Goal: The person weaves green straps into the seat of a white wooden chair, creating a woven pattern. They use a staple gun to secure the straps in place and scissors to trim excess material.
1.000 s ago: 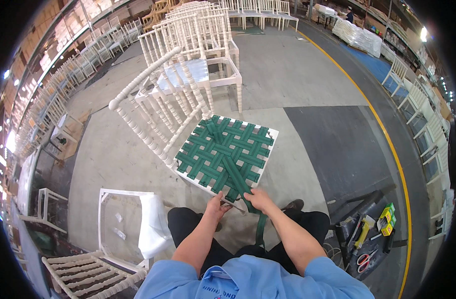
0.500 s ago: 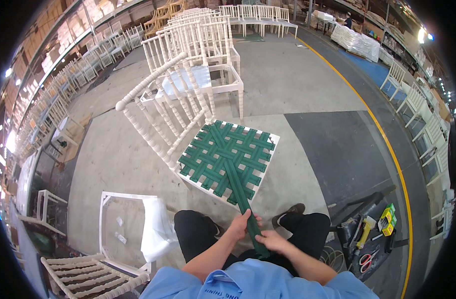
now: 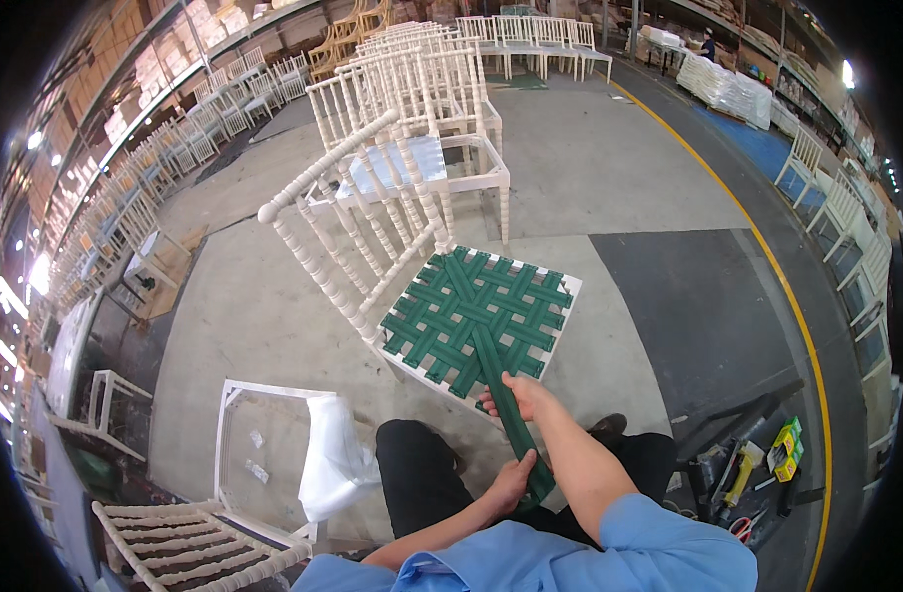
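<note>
A white chair with a turned spindle back (image 3: 338, 163) stands before me. Its seat is a woven lattice of green webbing (image 3: 442, 306), pulled over a white seat frame with a notched-looking edge. One long green webbing strap (image 3: 493, 367) runs diagonally over the weave and off the seat's front edge toward my lap. Close to that edge, my right hand (image 3: 526, 397) grips the strap, fingers wrapped round it. Lower down, nearer my lap, my left hand (image 3: 512, 481) is closed on the same strap. Its tail hangs between my knees.
At the lower left are a white frame (image 3: 222, 444) with clear plastic wrap (image 3: 333, 459) and another spindle-back chair (image 3: 190, 538). Red-handled scissors (image 3: 743, 528), a yellow tool (image 3: 740, 479) and a yellow-green box (image 3: 787, 449) lie at the right. Rows of white chairs (image 3: 422, 84) stand behind.
My right hand has moved up the strap to beside the seat's front edge. My left hand has shifted down the strap toward my lap. The view has swung slightly left.
</note>
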Tool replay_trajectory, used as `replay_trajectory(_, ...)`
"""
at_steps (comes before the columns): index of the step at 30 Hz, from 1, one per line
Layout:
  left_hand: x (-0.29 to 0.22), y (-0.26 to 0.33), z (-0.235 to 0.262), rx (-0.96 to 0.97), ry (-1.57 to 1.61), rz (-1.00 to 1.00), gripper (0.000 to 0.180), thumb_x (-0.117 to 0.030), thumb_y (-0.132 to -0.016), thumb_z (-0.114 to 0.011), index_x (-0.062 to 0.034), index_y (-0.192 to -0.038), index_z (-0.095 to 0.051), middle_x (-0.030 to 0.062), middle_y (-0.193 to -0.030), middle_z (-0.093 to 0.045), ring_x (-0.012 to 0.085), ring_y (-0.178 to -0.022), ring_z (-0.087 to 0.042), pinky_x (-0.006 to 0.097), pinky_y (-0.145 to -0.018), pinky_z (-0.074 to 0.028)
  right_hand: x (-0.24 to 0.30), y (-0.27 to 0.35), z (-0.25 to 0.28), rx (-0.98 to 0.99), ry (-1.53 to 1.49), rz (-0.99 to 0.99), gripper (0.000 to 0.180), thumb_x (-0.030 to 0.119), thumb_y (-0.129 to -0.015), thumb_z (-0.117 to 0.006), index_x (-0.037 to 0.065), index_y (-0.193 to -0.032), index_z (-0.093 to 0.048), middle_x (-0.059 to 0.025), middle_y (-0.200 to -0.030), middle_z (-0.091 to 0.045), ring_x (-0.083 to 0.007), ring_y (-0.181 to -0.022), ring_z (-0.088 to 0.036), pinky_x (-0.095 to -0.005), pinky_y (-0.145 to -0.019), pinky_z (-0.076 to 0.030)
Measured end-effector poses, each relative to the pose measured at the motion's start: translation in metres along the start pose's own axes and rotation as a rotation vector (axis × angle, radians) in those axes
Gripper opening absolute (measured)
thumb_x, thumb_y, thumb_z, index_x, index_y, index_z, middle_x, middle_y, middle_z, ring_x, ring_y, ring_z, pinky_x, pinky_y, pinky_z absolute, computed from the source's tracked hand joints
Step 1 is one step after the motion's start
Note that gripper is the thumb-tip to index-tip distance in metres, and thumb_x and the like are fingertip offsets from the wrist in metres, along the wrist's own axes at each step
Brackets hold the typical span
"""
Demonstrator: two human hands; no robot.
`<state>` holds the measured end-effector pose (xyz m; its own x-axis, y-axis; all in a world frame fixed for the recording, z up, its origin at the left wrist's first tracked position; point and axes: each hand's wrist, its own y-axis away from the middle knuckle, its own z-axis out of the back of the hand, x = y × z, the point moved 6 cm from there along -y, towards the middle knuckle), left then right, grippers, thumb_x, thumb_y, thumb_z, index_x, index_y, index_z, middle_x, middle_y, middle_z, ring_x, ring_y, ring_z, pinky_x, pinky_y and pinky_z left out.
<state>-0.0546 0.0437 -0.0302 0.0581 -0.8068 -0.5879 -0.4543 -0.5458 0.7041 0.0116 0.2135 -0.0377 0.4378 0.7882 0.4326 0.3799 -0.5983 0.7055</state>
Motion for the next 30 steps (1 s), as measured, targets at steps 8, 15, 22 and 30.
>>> replay_trajectory(8,-0.051,-0.041,0.099,-0.43,0.221,-0.107,0.069,-0.064,-0.099,-0.065,-0.0181,-0.148,-0.048,0.0102,-0.136,-0.053,0.0325,-0.121,-0.051,0.058,-0.101,-0.042,-0.003,-0.019,0.018,-0.31,0.356,0.167,0.032,0.031,-0.114,-0.044,0.007,-0.098,-0.058,-0.0021,-0.067,-0.052,-0.0162,-0.046,-0.038,-0.0352,-0.043,-0.03)
replay_trajectory(15,-0.121,-0.101,0.116,-0.973,0.409,-0.314,0.098,-0.069,-0.094,-0.066,0.0032,-0.155,-0.041,0.0219,-0.145,-0.059,0.038,-0.123,-0.064,0.052,-0.102,-0.054,-0.045,0.02,0.022,-0.357,0.325,0.269,0.032,0.032,-0.113,-0.045,0.009,-0.095,-0.058,0.0019,-0.066,-0.05,-0.0124,-0.048,-0.037,-0.0328,-0.044,-0.028)
replay_trajectory(22,-0.115,-0.107,0.117,-1.082,0.522,-0.314,0.09,-0.06,-0.096,-0.071,0.0049,-0.152,-0.045,0.0241,-0.148,-0.057,0.04,-0.126,-0.063,0.051,-0.104,-0.056,-0.086,0.07,0.029,-0.408,0.298,0.358,0.035,0.036,-0.114,-0.048,0.008,-0.096,-0.06,0.0042,-0.065,-0.048,-0.0089,-0.05,-0.037,-0.03,-0.045,-0.029)
replay_trajectory(30,-0.118,-0.112,0.118,-1.077,0.534,-0.315,0.085,-0.057,-0.097,-0.071,0.0052,-0.15,-0.047,0.023,-0.149,-0.056,0.0366,-0.127,-0.062,0.048,-0.102,-0.057,-0.117,0.079,0.043,-0.439,0.305,0.368,0.039,0.036,-0.115,-0.049,0.008,-0.09,-0.06,0.0043,-0.063,-0.046,-0.0082,-0.051,-0.038,-0.0293,-0.046,-0.031)
